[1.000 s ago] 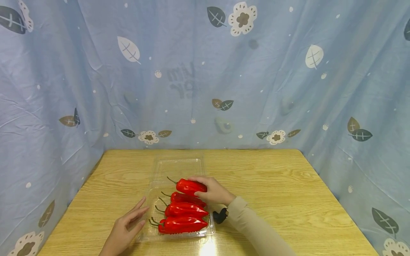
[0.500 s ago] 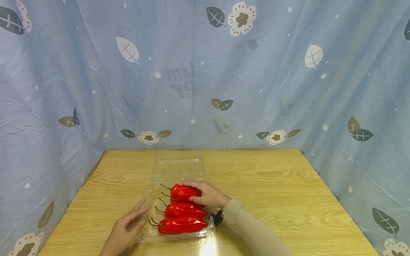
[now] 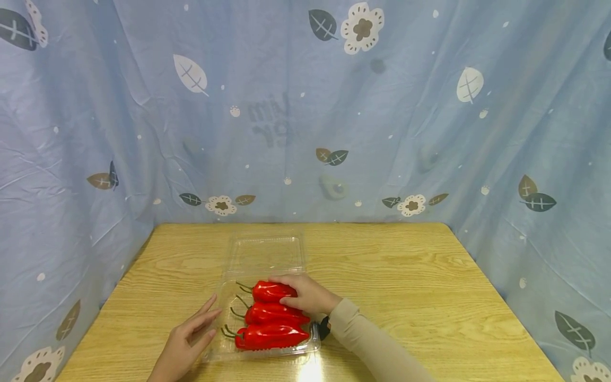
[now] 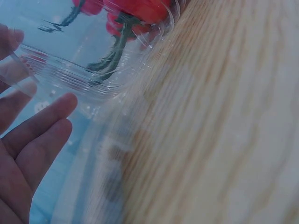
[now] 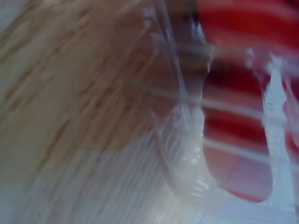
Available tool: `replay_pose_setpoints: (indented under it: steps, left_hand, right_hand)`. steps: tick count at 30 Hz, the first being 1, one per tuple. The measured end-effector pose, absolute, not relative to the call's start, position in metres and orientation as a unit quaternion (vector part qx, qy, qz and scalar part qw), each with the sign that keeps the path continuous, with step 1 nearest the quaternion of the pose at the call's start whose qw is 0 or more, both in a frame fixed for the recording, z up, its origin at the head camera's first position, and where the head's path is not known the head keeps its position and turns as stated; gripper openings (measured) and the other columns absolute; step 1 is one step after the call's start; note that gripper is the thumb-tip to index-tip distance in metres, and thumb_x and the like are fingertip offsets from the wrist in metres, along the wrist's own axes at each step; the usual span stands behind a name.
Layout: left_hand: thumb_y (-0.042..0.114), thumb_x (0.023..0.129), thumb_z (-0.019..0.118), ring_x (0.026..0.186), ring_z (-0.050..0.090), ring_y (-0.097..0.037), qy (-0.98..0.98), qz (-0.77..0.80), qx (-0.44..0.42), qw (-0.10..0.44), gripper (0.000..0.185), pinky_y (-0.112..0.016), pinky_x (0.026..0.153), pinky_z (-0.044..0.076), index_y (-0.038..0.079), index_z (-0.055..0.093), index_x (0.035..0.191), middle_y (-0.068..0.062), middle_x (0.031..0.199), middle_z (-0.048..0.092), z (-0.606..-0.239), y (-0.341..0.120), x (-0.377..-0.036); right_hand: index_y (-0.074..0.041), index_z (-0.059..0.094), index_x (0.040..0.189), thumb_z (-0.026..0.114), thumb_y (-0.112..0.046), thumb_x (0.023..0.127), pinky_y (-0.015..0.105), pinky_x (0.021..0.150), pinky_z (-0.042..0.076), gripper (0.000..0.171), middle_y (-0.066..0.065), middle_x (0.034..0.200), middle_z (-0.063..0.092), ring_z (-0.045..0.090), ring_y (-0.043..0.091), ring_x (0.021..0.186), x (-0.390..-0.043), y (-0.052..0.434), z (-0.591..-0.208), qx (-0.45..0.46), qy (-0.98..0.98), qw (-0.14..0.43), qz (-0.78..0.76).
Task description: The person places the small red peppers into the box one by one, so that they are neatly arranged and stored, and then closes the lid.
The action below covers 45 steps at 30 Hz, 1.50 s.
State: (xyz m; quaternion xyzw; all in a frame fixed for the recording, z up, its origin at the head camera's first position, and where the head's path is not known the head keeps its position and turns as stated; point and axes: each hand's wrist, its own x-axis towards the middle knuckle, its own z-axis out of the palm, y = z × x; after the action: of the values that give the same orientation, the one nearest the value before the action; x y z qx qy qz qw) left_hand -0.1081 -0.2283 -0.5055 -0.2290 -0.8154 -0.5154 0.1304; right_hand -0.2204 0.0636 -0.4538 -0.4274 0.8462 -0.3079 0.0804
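Observation:
Several red peppers with green stems lie side by side in a clear plastic clamshell box point(image 3: 224, 347). My right hand point(image 3: 307, 293) grips the farthest pepper point(image 3: 268, 291) over its right part, with thumb in front and fingers behind. Nearer to me lie a middle pepper point(image 3: 274, 313) and a front pepper point(image 3: 276, 335), their stems pointing left. Beside the box's left edge, my left hand point(image 3: 183, 342) holds nothing and its fingers are relaxed. In the left wrist view, its fingertips are right by the clear ribbed wall point(image 4: 70, 74). The right wrist view is blurred, with red pepper point(image 5: 247, 23) behind plastic.
The box's clear lid point(image 3: 267, 252) lies folded back on the wooden table point(image 3: 406, 276), away from me. A blue patterned curtain point(image 3: 286, 106) hangs behind the table and along both sides. A black device point(image 3: 324, 328) sits under the right wrist.
My right hand has brought the pepper toward me and down, slightly left, from above the box's far part into the row. My left hand has stayed in place.

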Motion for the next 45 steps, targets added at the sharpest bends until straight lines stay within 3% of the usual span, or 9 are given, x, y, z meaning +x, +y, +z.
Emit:
replay_pose_setpoints:
  steps: [9, 23, 31, 38, 45]
  left_hand:
    - [0.0, 0.086, 0.056, 0.118, 0.044, 0.002, -0.826, -0.51, -0.208, 0.124, 0.035, -0.014, 0.084, 0.047, -0.003, 0.054, 0.12, -0.024, 0.138, 0.035, -0.505, -0.228, -0.108]
    - [-0.003, 0.086, 0.054, 0.122, 0.04, 0.002, -0.815, -0.521, -0.226, 0.111, 0.037, -0.012, 0.087, 0.044, -0.005, 0.05, 0.123, -0.026, 0.14, 0.031, -0.504, -0.229, -0.109]
    - [-0.003, 0.085, 0.056, 0.123, 0.039, 0.001, -0.823, -0.503, -0.231, 0.129, 0.037, -0.011, 0.088, 0.042, -0.004, 0.052, 0.122, -0.026, 0.138, 0.033, -0.507, -0.23, -0.111]
    - [-0.003, 0.084, 0.057, 0.122, 0.04, 0.0, -0.827, -0.492, -0.234, 0.14, 0.036, -0.01, 0.088, 0.042, -0.003, 0.053, 0.12, -0.025, 0.138, 0.035, -0.507, -0.23, -0.11]
    - [-0.004, 0.085, 0.055, 0.123, 0.04, -0.001, -0.821, -0.507, -0.232, 0.127, 0.037, -0.011, 0.087, 0.043, -0.004, 0.052, 0.122, -0.027, 0.138, 0.033, -0.507, -0.23, -0.109]
  right_hand:
    - [-0.018, 0.041, 0.136, 0.057, -0.019, 0.088, 0.028, 0.097, 0.041, 0.05, -0.002, 0.13, 0.051, 0.049, 0.012, 0.115, -0.221, 0.064, -0.452, -0.441, 0.854, 0.069, -0.266]
    - [-0.018, 0.04, 0.136, 0.056, -0.022, 0.089, 0.032, 0.1, 0.039, 0.051, -0.002, 0.132, 0.049, 0.047, 0.015, 0.119, -0.224, 0.065, -0.455, -0.44, 0.849, 0.062, -0.285]
    - [-0.009, 0.043, 0.133, 0.056, -0.021, 0.089, 0.027, 0.099, 0.039, 0.047, 0.002, 0.132, 0.05, 0.047, 0.015, 0.119, -0.227, 0.066, -0.46, -0.439, 0.813, 0.077, -0.376]
    - [-0.01, 0.042, 0.133, 0.058, -0.019, 0.088, 0.028, 0.101, 0.038, 0.049, 0.01, 0.132, 0.049, 0.047, 0.016, 0.12, -0.23, 0.072, -0.462, -0.422, 0.778, 0.094, -0.455]
    - [-0.01, 0.042, 0.133, 0.06, -0.013, 0.087, 0.029, 0.101, 0.038, 0.05, 0.004, 0.133, 0.048, 0.046, 0.017, 0.121, -0.235, 0.087, -0.455, -0.395, 0.773, 0.073, -0.491]
